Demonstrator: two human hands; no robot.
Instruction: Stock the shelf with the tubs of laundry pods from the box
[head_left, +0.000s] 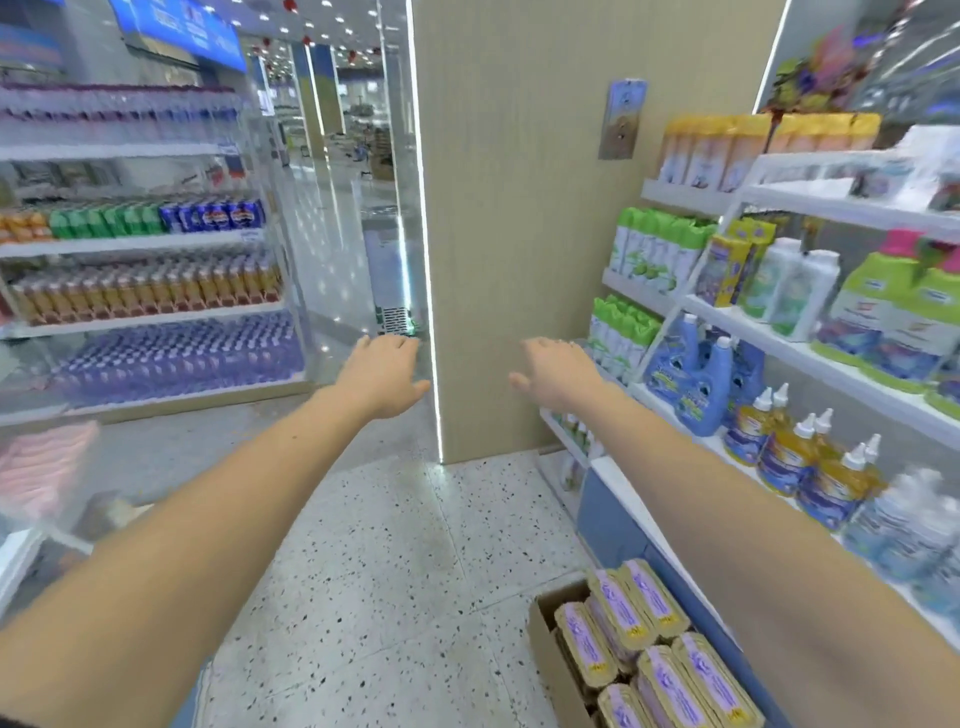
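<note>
Grips (382, 376) (553, 371) well apart from tubs (623, 608)

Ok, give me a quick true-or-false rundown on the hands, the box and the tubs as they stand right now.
1. The left hand grips a tub. False: its fingers are stretched out and it holds nothing.
2. The cardboard box sits on the floor beside the shelving. True.
3. The box is empty. False: the tubs of laundry pods, with purple labels, are packed inside it.
4. The right hand holds nothing. True.
5. Blue jugs stand on the shelving. True.
</note>
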